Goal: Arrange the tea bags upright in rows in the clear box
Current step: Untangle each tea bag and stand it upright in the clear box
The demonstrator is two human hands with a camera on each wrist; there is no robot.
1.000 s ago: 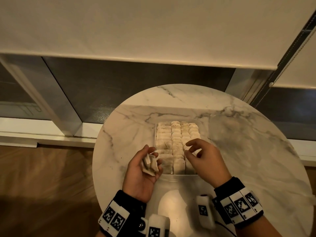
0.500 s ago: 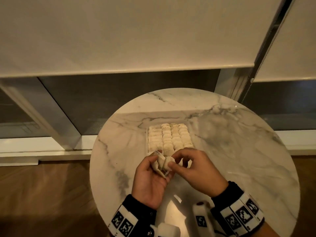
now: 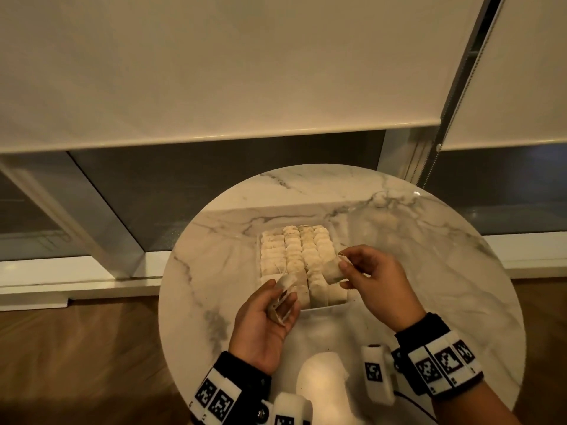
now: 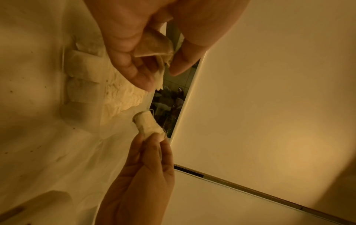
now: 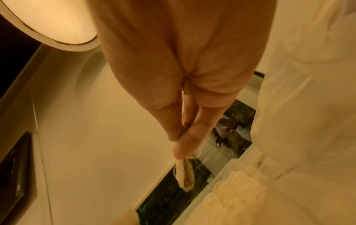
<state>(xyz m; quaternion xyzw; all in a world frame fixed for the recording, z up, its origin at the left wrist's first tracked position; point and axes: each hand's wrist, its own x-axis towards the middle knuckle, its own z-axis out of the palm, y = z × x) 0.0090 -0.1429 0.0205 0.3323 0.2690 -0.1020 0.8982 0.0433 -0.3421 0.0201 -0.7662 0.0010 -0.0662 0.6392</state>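
Right hand [image 3: 379, 282] pinches one tea bag [image 3: 333, 269] above clear box [image 3: 258, 259]; left hand [image 3: 265, 320] holds loose tea bags [image 3: 283, 291]; marble desk [image 3: 429, 271] beneath.

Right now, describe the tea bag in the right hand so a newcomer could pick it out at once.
Start at the round marble table, then the clear box packed with upright rows near its middle. At the box's right edge, the right hand pinches one tea bag above the rows. Unlike its neighbours it sits in no row, and unlike the left hand's bunch it is single.
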